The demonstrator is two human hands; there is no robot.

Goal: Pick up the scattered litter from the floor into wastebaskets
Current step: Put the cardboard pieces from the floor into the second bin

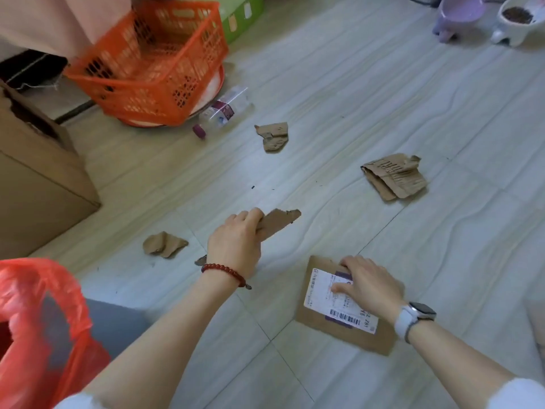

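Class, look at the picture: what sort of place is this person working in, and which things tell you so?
Probably a room in a home: pet bowls, an orange basket and a cardboard box stand on the pale tiled floor.

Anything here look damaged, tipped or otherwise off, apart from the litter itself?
Yes. The orange basket sits tilted, perched on a round white basin rather than flat on the floor. The brown cardboard box at left has a ragged, torn top edge. A plastic bottle lies on its side beside the basin.
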